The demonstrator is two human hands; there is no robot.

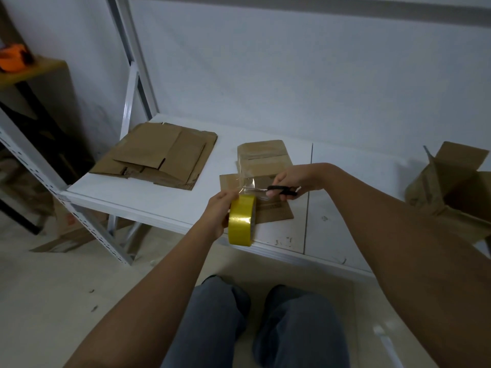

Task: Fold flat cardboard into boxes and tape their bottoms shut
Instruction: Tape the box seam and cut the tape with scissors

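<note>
A small brown cardboard box (pixel 265 155) lies on the white shelf (pixel 164 203), with a strip of clear tape (pixel 245 171) running from its top down toward me. My left hand (pixel 219 215) grips a yellow roll of tape (pixel 241 221) at the strip's near end. Black-handled scissors (pixel 276 189) are held in my right hand (pixel 288 181), their blades at the tape just above the roll. A stack of flat cardboard (pixel 156 155) lies at the shelf's left end.
An open cardboard box (pixel 451 187) stands at the right edge. White metal shelf uprights (pixel 130 83) rise at the left. An orange object (pixel 12 58) sits on a wooden stand at far left. My knees (pixel 255 320) are below the shelf edge.
</note>
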